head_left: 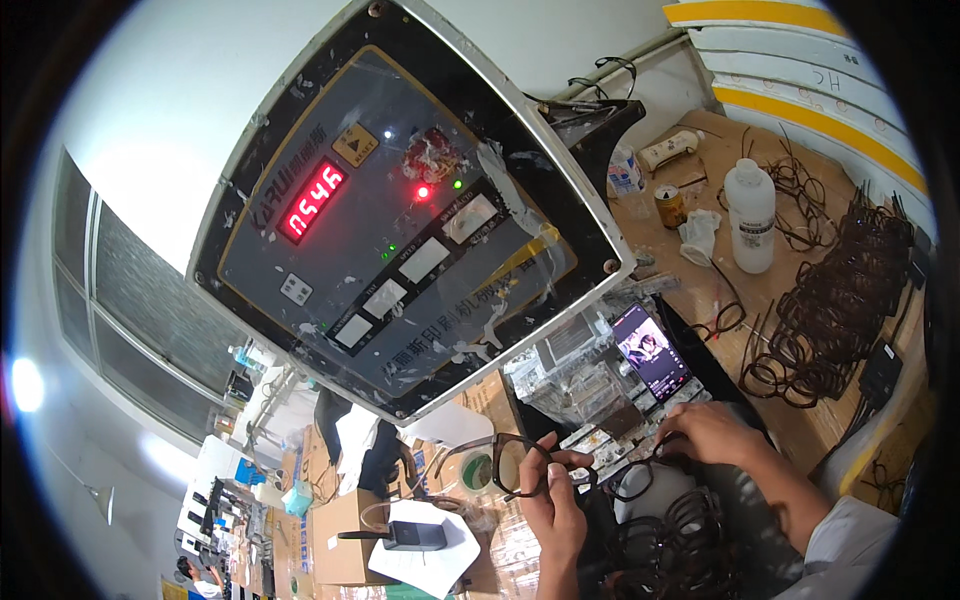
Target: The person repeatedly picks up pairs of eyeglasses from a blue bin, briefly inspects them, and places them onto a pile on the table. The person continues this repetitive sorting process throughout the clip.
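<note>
A workshop handling spectacle frames.
A paint-spattered machine control panel with lit red digits fills eleven o'clock; brown spectacle frames lie heaped on a worn bench at three, near a white bottle at two; another person is beside a cluttered worktable between seven and eight.

A white bottle is stood upright on the brown bench, with a pale glove and a gold can placed near it and a cream canister laid on its side behind. Yellow-striped white panels are stacked beyond. The screen of a phone is brightly lit. A black rectangular device is laid on white paper near a cardboard box.
</note>
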The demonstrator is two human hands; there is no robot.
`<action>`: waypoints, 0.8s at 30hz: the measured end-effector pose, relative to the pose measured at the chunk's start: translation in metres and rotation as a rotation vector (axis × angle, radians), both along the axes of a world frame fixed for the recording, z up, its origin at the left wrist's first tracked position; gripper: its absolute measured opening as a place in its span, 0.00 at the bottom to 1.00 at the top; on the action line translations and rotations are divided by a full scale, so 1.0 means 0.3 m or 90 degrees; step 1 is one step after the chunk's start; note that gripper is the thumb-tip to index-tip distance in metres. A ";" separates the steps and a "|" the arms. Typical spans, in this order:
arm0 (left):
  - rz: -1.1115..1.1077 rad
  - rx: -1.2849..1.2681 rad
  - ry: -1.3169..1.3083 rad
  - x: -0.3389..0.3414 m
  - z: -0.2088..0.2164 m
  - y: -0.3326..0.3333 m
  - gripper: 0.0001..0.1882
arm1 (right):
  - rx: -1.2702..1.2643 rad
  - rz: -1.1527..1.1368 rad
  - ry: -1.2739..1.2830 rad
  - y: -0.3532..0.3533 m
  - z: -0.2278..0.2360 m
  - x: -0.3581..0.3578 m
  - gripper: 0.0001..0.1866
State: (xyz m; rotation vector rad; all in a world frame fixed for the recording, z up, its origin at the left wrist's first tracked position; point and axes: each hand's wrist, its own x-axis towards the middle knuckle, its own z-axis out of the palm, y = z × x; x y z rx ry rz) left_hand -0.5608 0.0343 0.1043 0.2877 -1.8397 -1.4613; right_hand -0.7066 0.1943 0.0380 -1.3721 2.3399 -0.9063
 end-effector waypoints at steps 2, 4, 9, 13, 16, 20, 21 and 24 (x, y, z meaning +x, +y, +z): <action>-0.012 0.059 -0.003 0.002 0.001 0.001 0.17 | 0.017 -0.014 0.003 0.005 0.011 0.004 0.12; -0.015 0.057 -0.001 0.000 0.001 0.000 0.17 | 0.081 -0.026 -0.031 0.014 0.045 0.004 0.12; 0.075 0.060 0.017 0.019 0.000 -0.028 0.18 | -0.199 0.084 -0.124 0.091 0.191 -0.018 0.06; 0.076 0.111 0.102 0.022 -0.002 -0.062 0.18 | -0.446 -0.010 -0.167 0.072 0.228 -0.056 0.04; 0.053 0.120 0.114 0.012 -0.014 -0.069 0.17 | -0.580 -0.006 -0.476 -0.056 0.174 -0.074 0.11; 0.071 0.113 0.101 0.001 -0.030 -0.068 0.17 | -0.598 0.011 -0.541 -0.217 0.103 -0.107 0.11; 0.074 0.109 0.102 0.000 -0.034 -0.069 0.17 | -0.539 -0.044 -0.505 -0.245 0.092 -0.114 0.11; 0.083 0.102 0.083 -0.004 -0.044 -0.077 0.16 | -0.489 -0.052 -0.445 -0.283 0.076 -0.131 0.12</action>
